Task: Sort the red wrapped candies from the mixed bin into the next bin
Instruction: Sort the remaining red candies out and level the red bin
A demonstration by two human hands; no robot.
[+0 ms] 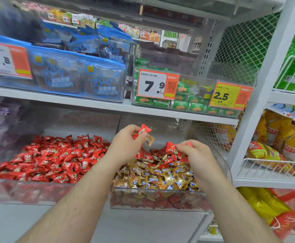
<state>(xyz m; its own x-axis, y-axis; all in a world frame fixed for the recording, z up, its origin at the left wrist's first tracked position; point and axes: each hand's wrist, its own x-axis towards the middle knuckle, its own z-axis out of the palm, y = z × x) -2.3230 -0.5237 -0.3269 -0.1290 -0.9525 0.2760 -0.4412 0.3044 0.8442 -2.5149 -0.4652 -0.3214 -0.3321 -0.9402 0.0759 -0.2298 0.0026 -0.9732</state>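
The mixed bin (159,199), a clear plastic tub on the lower shelf, holds gold wrapped candies (159,174) toward its front and red wrapped candies (162,156) heaped toward its back. Both hands hover over this bin. The left hand (127,146) is raised above the bin's left rear corner, its fingers (139,135) pinching a red candy (143,130) together with a gold candy (150,140) that dangles just under it. The right hand (197,155) sits lower, over the bin's right rear part, fingers curled around a small bunch of red candies (173,149); how many it grips cannot be told.

Just left of the mixed bin stands the next bin (29,192), another clear tub, filled with a wide heap of red sweets (55,160). On the shelf directly above the mixed bin, a clear tray of green packets (187,106) carries an orange price tag (158,84) reading 7.9 and a yellow price tag (229,96) reading 2.5. Above the next bin lie blue bags (76,76).
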